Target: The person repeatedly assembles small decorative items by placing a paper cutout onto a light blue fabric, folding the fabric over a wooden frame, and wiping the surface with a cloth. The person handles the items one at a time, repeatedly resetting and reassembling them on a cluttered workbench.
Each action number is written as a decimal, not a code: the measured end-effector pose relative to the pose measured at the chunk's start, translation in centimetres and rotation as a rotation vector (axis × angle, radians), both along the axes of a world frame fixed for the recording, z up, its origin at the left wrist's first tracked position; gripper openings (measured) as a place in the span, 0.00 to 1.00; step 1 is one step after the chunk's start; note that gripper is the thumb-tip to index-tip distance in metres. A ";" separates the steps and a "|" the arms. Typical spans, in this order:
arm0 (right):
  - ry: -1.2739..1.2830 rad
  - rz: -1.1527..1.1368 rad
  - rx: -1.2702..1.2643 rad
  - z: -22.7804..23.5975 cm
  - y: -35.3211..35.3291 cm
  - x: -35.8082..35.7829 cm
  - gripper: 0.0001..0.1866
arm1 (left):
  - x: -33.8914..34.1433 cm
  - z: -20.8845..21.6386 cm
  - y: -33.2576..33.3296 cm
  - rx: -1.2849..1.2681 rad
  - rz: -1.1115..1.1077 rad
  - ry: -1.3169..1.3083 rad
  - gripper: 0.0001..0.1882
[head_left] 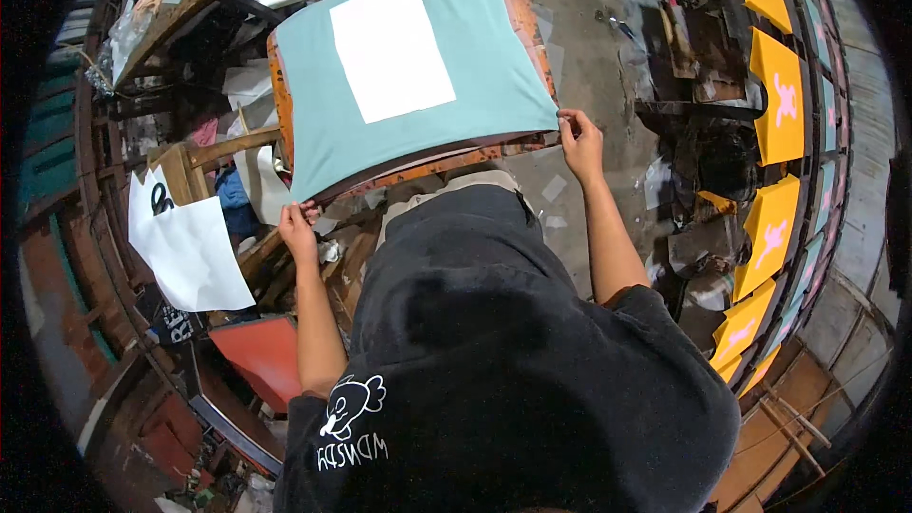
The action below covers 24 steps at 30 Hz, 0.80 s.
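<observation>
A teal cloth (pixel 313 123) lies stretched over an orange, stained board or table (pixel 432 160) in front of me. On top of the cloth rests a white rectangular sheet (pixel 394 52). My left hand (pixel 299 226) pinches the near left corner of the cloth. With the fingers of my right hand (pixel 580 141) I grip its near right corner. The near edge curves inward between the two held corners, and the orange edge shows below it.
White sheets (pixel 185 256) with black-handled scissors (pixel 161 198) are at the left, above a red panel (pixel 256 356). Yellow pieces with pink figures (pixel 781 100) line a rack on the right. Paper scraps (pixel 554 188) litter the floor. A cluttered table (pixel 180 9) stands at the far left.
</observation>
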State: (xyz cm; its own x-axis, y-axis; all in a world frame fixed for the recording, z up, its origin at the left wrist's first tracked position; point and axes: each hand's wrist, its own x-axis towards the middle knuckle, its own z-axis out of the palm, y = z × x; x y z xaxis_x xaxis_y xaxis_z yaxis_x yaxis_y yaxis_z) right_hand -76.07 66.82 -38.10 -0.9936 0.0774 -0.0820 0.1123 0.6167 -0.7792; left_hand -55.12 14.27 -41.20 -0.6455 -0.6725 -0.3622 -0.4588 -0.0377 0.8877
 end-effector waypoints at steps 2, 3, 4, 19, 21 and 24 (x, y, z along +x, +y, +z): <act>0.005 0.013 0.029 -0.5 0.1 -0.1 0.08 | 0.1 -0.7 0.1 0.024 0.012 -0.043 0.16; 0.007 0.020 0.043 -0.7 0.1 -0.1 0.08 | 0.3 -1.0 0.1 0.024 0.002 -0.053 0.16; 0.038 0.021 0.045 -0.6 -0.1 0.0 0.07 | 0.3 -0.8 0.3 0.023 -0.010 -0.064 0.16; -0.103 0.102 0.137 -0.6 0.6 -0.3 0.08 | 1.4 -2.8 0.2 0.075 0.021 -0.054 0.12; -0.125 0.092 0.141 -0.5 0.8 -0.5 0.08 | 0.8 -2.1 0.1 0.034 0.058 -0.092 0.13; -0.150 0.141 0.142 -0.2 0.6 -1.1 0.08 | 1.1 -2.2 0.0 -0.060 -0.047 -0.180 0.13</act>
